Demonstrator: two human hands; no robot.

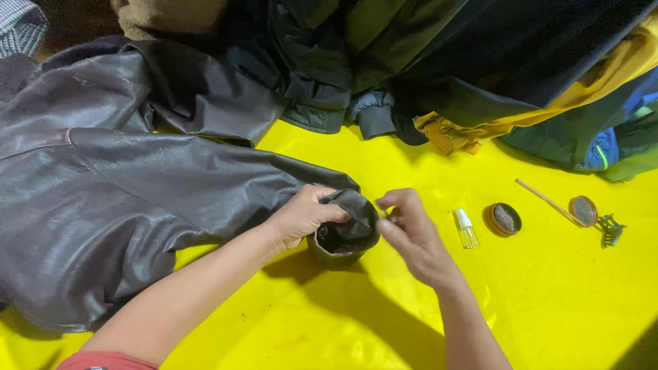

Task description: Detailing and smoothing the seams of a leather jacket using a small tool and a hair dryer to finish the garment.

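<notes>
The cuff (345, 233) of a dark brown leather jacket (116, 192) is gripped by the left hand (301, 216), fingers curled tight over its rim. The right hand (411, 236) is half closed just beside the cuff, fingertips pinched at its edge. Past the right hand, a small spray bottle (466, 228) and an open round tin (503, 219) are laid on the yellow sheet (548, 301).

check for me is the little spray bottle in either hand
No, the spray bottle lies on the yellow sheet apart from both; the left hand grips the jacket cuff, and the right hand holds nothing visible.
</notes>
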